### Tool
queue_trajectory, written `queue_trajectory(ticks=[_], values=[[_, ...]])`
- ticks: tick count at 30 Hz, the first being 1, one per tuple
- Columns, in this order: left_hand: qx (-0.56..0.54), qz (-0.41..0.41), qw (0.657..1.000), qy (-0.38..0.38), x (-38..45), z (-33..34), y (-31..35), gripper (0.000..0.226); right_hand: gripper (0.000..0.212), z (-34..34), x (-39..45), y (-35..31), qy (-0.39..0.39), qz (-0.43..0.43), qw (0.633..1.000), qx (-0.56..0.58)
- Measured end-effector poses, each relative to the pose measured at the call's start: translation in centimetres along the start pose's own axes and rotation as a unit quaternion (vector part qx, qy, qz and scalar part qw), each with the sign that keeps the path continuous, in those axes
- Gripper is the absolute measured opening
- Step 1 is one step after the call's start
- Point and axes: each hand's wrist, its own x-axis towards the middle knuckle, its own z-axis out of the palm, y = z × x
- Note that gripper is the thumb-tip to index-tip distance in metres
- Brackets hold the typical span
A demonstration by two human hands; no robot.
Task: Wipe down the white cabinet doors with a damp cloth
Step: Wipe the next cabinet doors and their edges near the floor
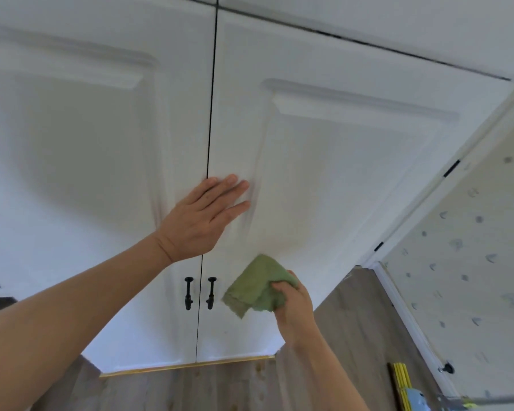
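Right hand (294, 304) pinches the bunched green cloth (257, 287) just right of the two black handles (199, 293), low on the right white panelled door (339, 173). Left hand (201, 216), fingers straight, lies flat above the handles. No wet streaks visible (progress unclear); most of the wiping likely remains.

A yellow folding ruler (400, 384) lies on the wood-grain floor (347, 336).

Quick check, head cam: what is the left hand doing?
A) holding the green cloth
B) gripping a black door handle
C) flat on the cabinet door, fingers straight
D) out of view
C: the left hand lies flat on the right cabinet door; the right hand holds the green cloth.
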Motion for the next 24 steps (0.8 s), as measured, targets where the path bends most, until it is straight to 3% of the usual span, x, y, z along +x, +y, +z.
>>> queue_trajectory(ticks=[3,5,6,9,11,14,19,24], values=[[-0.165,-0.111,0.98,0.008,0.4,-2.4,3.4,0.037,0.014,-0.9,-2.1,-2.6,-0.04,-0.002,0.999,0.017],[-0.259,-0.221,0.94,-0.006,0.8,-4.2,6.2,0.037,0.021,-1.3,-3.4,-3.6,-0.067,-0.01,0.998,0.019],[-0.288,-0.273,0.917,-0.048,1.1,-5.0,7.5,0.039,0.024,-1.5,-3.8,-4.1,-0.081,-0.014,0.996,0.019],[-0.389,-0.397,0.794,-0.246,2.3,-6.2,10.2,0.052,0.024,-1.9,-4.2,-5.3,-0.121,-0.019,0.992,0.022],[-0.453,-0.444,0.709,-0.308,2.9,-6.1,11.4,0.06,0.018,-2.4,-3.9,-5.8,-0.138,-0.025,0.99,0.014],[-0.499,-0.488,0.644,-0.312,3.6,-5.7,12.8,0.048,0.018,-4.0,-2.8,-6.2,-0.159,-0.04,0.986,-0.019],[-0.523,-0.578,0.543,-0.312,5.2,-3.5,17.9,0.015,0.036,-9.6,-1.0,-7.3,-0.153,-0.132,0.951,-0.236],[-0.457,-0.69,0.507,-0.24,6.7,-0.2,23.4,0.009,0.027,-15.9,3.0,-8.2,-0.168,-0.107,0.931,-0.307]])
